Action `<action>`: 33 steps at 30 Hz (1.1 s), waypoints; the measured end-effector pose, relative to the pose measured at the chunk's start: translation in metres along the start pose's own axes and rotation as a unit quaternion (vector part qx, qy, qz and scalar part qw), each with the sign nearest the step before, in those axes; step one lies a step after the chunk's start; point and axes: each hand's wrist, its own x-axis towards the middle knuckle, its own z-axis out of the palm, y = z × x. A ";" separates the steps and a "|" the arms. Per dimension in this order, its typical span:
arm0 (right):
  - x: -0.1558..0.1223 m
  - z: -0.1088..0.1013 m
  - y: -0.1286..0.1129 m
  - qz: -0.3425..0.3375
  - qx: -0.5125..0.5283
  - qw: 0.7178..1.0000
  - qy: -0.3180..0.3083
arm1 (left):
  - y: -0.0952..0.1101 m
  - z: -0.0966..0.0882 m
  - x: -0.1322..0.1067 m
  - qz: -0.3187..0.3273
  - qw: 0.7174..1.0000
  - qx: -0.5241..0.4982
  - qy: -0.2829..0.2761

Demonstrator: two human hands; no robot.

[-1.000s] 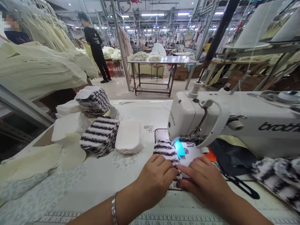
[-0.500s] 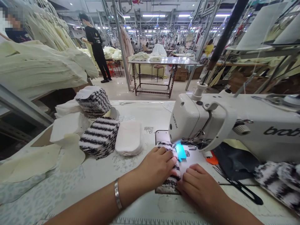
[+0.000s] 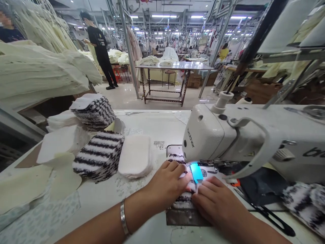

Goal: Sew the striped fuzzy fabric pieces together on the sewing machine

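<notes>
Striped fleece [image 3: 183, 199], held down by my left hand [image 3: 166, 183], could skew from uneven pressure. How my right hand [image 3: 218, 200] grips, I can't tell.

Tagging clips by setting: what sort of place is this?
Likely a sewing factory: a sewing machine, striped fabric pieces stacked on its table, and a heap of cream cloth at left.

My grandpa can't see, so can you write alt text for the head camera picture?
A person's left hand and right hand touch fuzzy black-and-white striped fabric at a white metal sewing machine. To the left stand striped fuzzy stacks and plain white fabric stacks.
</notes>
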 end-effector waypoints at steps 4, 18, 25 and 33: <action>0.003 0.002 0.006 0.019 -0.019 0.999 -0.033 | -0.005 0.003 0.001 0.021 0.999 -0.014 0.029; 0.004 0.004 0.011 0.036 -0.044 0.998 0.031 | -0.010 0.011 0.000 0.032 0.994 -0.097 0.039; 0.006 0.008 0.013 0.073 -0.051 0.996 0.013 | -0.018 0.010 0.009 0.006 0.994 -0.079 0.069; 0.009 0.003 0.009 0.096 -0.048 0.994 0.031 | -0.023 0.015 0.018 -0.037 0.994 -0.053 0.090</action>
